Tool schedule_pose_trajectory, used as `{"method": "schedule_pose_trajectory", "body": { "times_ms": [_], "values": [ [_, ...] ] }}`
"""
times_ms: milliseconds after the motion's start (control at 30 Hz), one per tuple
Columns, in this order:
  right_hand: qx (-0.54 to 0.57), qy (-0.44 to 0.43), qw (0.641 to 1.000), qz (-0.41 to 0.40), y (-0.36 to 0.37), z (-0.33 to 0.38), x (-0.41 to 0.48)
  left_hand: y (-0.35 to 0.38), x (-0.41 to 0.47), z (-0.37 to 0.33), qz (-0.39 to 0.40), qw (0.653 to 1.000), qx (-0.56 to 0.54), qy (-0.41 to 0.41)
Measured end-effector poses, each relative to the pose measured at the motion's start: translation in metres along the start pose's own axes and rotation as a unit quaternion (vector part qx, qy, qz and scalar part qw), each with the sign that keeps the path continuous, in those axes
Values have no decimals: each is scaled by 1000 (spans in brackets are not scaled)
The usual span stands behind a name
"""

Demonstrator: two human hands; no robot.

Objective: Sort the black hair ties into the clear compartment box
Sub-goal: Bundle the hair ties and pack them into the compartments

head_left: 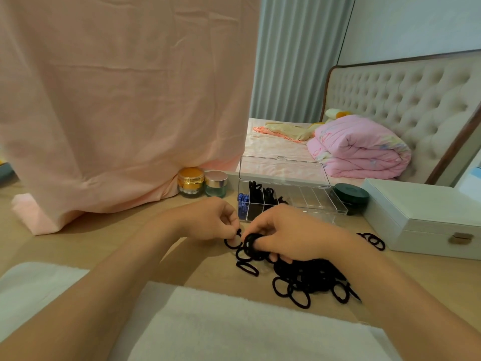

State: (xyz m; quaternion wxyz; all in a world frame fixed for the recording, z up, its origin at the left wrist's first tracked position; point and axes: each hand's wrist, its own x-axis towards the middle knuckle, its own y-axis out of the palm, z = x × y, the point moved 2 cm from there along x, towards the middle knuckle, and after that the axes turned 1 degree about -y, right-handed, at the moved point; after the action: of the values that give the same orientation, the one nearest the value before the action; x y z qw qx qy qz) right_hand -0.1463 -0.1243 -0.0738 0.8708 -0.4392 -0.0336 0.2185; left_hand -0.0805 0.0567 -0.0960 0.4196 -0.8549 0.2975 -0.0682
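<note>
Both hands are working at the pile: the left hand (213, 220) is pinching one black hair tie (232, 242) at its rim, while the right hand (283, 235) is clenching a small bunch of ties (251, 246) just above the desk (109, 238). More are lying loose in a heap (309, 280), near the clear compartment box (291, 201). Being soft, light and stretchy, they are probably tangling; pinching a single loop seems best.

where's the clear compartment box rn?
Head view, right of centre on the table: the clear compartment box sits lid open just beyond both hands, between the teal-glass jar and the dark green round tin.
</note>
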Motion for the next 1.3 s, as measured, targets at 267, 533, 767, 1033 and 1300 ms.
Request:
{"method": "schedule_pose_trajectory", "body": {
  "times_ms": [267,533,767,1033,1300],
  "values": [
    [-188,-3,982,26,27,0,8,-14,1,-2,-35,998,-20,43],
    [-123,-5,992,-2,0,1,-3,0,3,-6,7,998,-28,51],
    [-25,45,997,-53,-48,-17,-19,14,5,-10,32,998,13,51],
    [-266,33,963,-25,-2,-27,11,19,10,-16,5,983,176,42],
    [-312,50,949,-1,-2,-19,7,2,0,-23,44,995,81,27]
  ]
}}
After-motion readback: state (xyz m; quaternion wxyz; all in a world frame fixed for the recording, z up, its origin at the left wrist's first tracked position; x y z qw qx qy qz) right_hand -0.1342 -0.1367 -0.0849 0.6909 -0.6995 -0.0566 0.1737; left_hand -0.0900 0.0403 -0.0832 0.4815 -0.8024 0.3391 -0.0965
